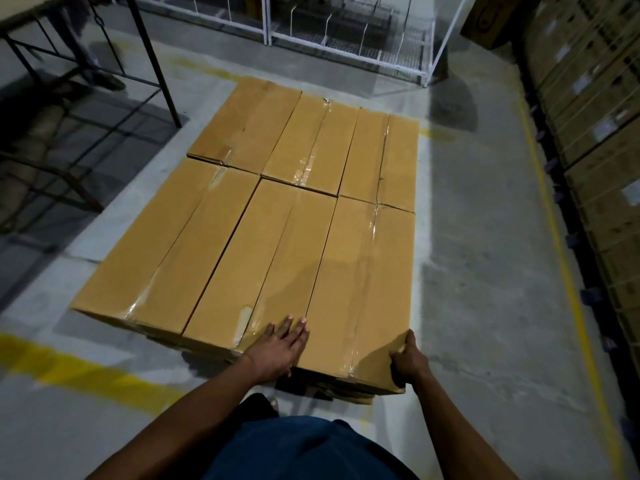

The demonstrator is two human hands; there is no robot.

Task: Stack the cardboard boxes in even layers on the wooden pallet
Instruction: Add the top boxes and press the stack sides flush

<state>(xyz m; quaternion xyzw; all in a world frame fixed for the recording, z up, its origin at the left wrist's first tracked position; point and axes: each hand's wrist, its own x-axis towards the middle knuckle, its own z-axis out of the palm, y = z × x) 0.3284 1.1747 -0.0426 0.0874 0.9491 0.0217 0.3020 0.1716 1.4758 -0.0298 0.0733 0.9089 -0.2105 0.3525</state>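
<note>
Several long brown cardboard boxes, taped along their seams, lie side by side in a flat layer that hides the pallet under it. The near right box [363, 271] is the one I touch. My left hand [277, 348] lies flat with straight fingers on its near left top edge, beside the middle box [252, 258]. My right hand [408, 362] grips its near right corner, thumb on top and fingers curled over the end face. A lower layer of boxes [346, 393] peeks out under the near edge.
A dark metal table frame [114, 109] stands at the left, with a person's legs [93, 60] behind it. A white wire rack [349, 32] is at the back. Strapped stacked cartons [595, 133] line the right. Yellow floor lines [69, 368] run left and right.
</note>
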